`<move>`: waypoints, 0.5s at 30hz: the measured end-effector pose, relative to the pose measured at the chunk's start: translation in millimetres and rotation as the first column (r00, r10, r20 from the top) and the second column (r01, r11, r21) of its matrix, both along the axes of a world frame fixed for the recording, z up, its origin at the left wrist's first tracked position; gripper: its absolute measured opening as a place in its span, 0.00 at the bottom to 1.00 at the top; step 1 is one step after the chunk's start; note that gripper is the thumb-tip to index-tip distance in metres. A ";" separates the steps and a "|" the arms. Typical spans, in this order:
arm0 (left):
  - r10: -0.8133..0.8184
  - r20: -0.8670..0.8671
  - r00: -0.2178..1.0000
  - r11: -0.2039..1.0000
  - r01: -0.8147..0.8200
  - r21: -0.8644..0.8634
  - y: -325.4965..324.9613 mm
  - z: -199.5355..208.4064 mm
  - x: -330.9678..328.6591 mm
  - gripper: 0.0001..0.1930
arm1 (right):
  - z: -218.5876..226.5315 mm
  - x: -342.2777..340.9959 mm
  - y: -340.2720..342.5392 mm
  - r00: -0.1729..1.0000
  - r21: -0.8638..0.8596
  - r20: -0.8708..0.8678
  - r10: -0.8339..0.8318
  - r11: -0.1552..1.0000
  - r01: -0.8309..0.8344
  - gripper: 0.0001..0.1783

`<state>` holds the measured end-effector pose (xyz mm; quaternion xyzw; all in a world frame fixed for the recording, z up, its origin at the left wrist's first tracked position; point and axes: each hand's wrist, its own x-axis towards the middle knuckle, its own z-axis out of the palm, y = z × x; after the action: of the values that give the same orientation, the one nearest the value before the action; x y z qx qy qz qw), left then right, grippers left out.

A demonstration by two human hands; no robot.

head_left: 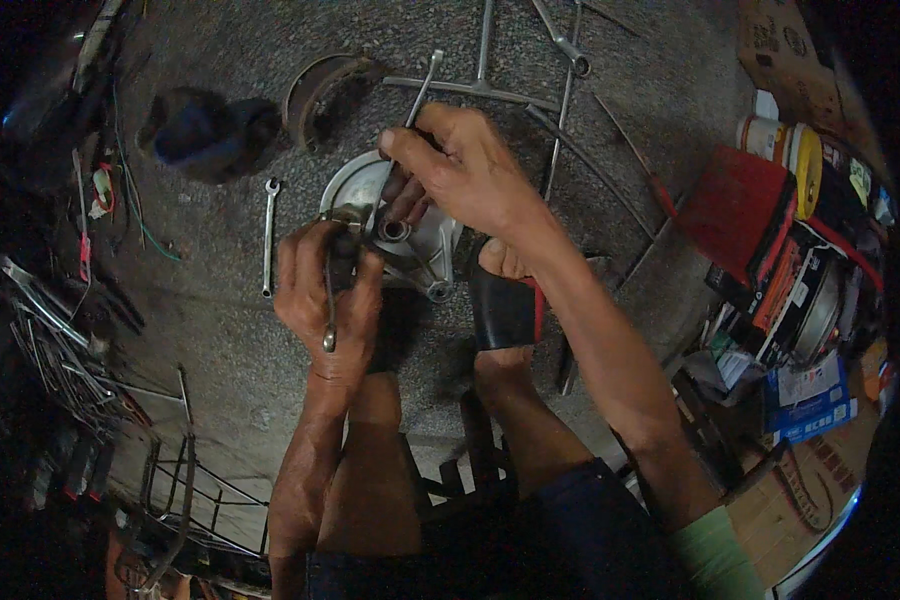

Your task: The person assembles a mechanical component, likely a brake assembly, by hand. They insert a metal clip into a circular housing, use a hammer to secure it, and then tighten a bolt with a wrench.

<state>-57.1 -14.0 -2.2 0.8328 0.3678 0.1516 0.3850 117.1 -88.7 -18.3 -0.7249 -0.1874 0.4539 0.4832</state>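
Note:
A round silver drum-brake plate [348, 182] lies on the floor in front of my feet, with a holed hub at its middle. My right hand [460, 165] is closed on a spanner [426, 90], whose far end points up and away while its lower end reaches the plate's left side. At the plate's near-left edge, my left hand [320, 285] closes round a metal lever arm [330, 300]; the arm's end sticks out toward me. The joint between arm and plate is partly hidden by my fingers. Left of the plate lies another spanner [269, 238].
A curved brake shoe [310, 100] and dark cloth [195, 135] lie beyond. A T-handle wrench [482, 92] and several rods lie at the back. Many tools crowd the left [55, 350]. Boxes, tubs and a red case [735, 210] are piled at right. My sandalled foot [503, 305] is beside the plate.

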 end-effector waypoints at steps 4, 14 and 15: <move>0.007 -0.012 1.000 0.998 -0.006 0.059 -1.8 -0.4 3.2 0.16 | -2.3 5.2 1.8 0.975 -0.008 -0.203 -0.086 0.996 0.086 0.17; 0.026 -0.010 1.000 0.998 -0.025 0.057 1.4 -1.2 2.0 0.16 | 42.1 -27.9 -32.0 0.925 0.067 0.310 -0.220 0.975 0.210 0.10; 0.025 -0.003 1.000 0.998 -0.025 0.054 2.0 -0.7 1.9 0.16 | 44.3 -37.7 -34.8 0.916 0.092 0.366 -0.165 0.986 0.141 0.09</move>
<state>-55.2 -12.0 -2.9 0.8384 0.3749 0.1647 0.3597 79.4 -123.5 26.0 -0.7945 -0.2326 0.2626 0.4957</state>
